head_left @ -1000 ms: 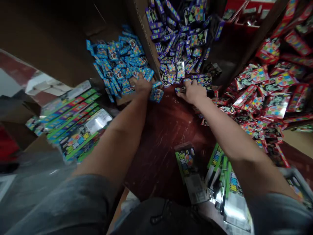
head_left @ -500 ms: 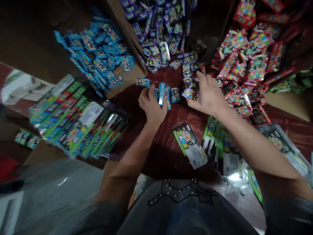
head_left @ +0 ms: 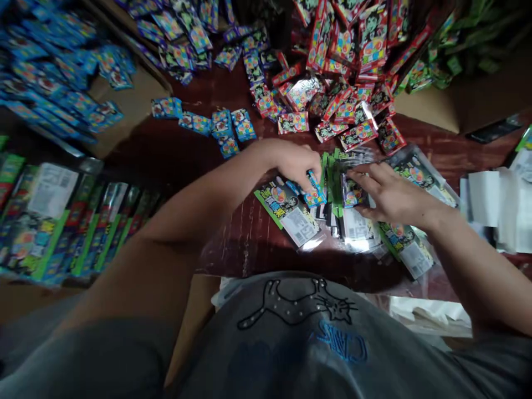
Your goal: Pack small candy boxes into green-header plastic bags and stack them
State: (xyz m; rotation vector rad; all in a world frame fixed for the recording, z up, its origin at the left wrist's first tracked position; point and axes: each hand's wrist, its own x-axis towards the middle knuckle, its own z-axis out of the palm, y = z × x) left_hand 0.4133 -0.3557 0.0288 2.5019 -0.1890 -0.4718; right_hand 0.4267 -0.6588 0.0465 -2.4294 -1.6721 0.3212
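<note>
My left hand [head_left: 297,162] is closed around small blue packets [head_left: 312,193], low over a clear printed bag [head_left: 291,213] with a green edge and a white label. Just to the right, my right hand [head_left: 384,194] has its fingertips and thumb at a small purple packet [head_left: 352,195], gripping it above a pile of similar green-edged bags [head_left: 333,183]. The palm side of both hands is hidden. Another printed bag [head_left: 407,249] lies under my right wrist.
Red packets [head_left: 353,105] are heaped beyond my hands, with purple packets [head_left: 178,33] and blue packets [head_left: 54,72] in cardboard boxes to the left. Several loose blue packets [head_left: 222,127] lie on the dark red table [head_left: 233,238]. Filled packs [head_left: 62,221] are stacked at the left.
Both hands have come from the loose packets back to the printed bags, the left one crossing rightward with blue packets in it. The view has swung to the right.
</note>
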